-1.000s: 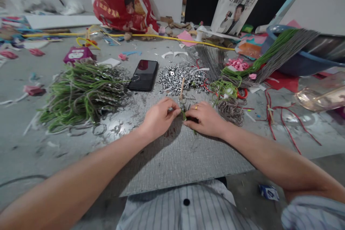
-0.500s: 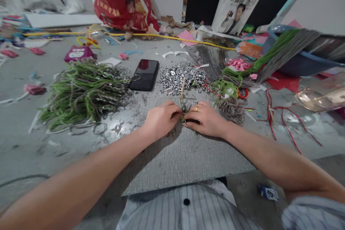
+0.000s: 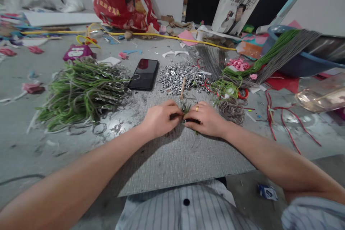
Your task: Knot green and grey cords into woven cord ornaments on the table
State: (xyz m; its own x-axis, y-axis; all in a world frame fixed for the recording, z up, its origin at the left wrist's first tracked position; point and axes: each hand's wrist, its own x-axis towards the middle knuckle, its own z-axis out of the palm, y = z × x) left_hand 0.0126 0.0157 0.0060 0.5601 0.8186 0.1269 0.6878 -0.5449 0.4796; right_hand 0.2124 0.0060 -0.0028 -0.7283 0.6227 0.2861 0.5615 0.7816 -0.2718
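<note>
My left hand (image 3: 163,118) and my right hand (image 3: 203,118) meet at the middle of the table, fingers pinched around a small green cord (image 3: 185,110). Most of the cord is hidden by the fingers. A metal ring (image 3: 184,121) shows by my right fingertips. Just beyond the hands a thin wooden stick (image 3: 183,87) stands up from a small clear piece (image 3: 182,100). Behind it lies a spread of small silver metal rings or nuts (image 3: 175,77). On the left is a heap of green and grey cords (image 3: 78,97) with metal chains and rings.
A black phone (image 3: 144,74) lies left of the metal pieces. Grey cord coils (image 3: 232,109) and red cords (image 3: 270,109) lie to the right. A blue basin (image 3: 299,66) holds long cord bundles. A red bag (image 3: 118,1) stands at the back, and a yellow tube (image 3: 161,36) crosses the table.
Both hands stay almost in place, with only slight finger movement around the cord. The view has shifted very slightly.
</note>
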